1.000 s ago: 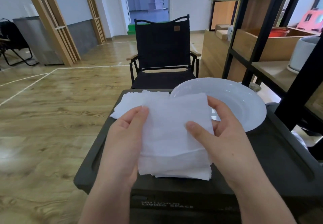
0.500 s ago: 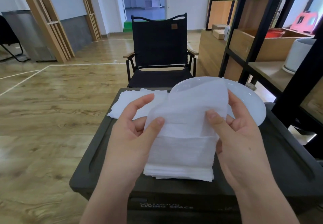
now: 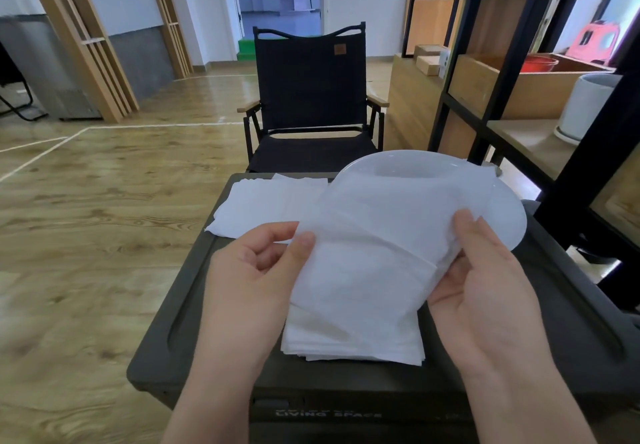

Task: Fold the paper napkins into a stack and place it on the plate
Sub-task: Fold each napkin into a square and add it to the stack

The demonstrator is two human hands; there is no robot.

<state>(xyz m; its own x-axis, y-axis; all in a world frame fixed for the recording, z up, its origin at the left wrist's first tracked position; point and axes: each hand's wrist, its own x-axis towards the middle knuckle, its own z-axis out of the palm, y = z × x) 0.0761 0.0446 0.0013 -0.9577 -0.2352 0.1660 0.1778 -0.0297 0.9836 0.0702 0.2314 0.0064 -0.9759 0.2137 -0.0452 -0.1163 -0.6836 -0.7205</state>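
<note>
A white paper napkin (image 3: 388, 232) is lifted above a stack of folded napkins (image 3: 353, 336), held at its two sides by both hands. The sheet is thin and partly see-through; its far edge drapes up over the near rim of a white plate (image 3: 509, 215), so the plate shows faintly through the paper. The left hand (image 3: 256, 270) pinches the napkin's left edge btwn thumb and fingers. The right hand (image 3: 485, 277) grips the right edge, thumb on top, fingers curled under the sheet. The hands are apart, one at each side of the napkin.

The stack sits on the near middle of a dark olive-green storage box lid (image 3: 194, 291), w/ its layered edges visible at the near side. It is not on the plate; the plate rests on the far right part of the same lid, just beyond the stack. A 2nd pile of flat, unfolded white napkins (image 3: 263, 204) lies on the far left of the lid, next to the plate. White lettering on the box front, near edge, reads partly "LIVING SPACE".

Behind the box stands a black folding chair (image 3: 308, 97) w/ wooden armrests, facing the viewer. To the right is a black metal shelving unit (image 3: 491, 72) w/ wooden shelves holding a wooden crate, a red bowl (image 3: 538, 62) and a white cylindrical pot (image 3: 585, 107). The floor is light wood planks (image 3: 97, 221) w/ white lines; wooden slat partitions stand at far left
</note>
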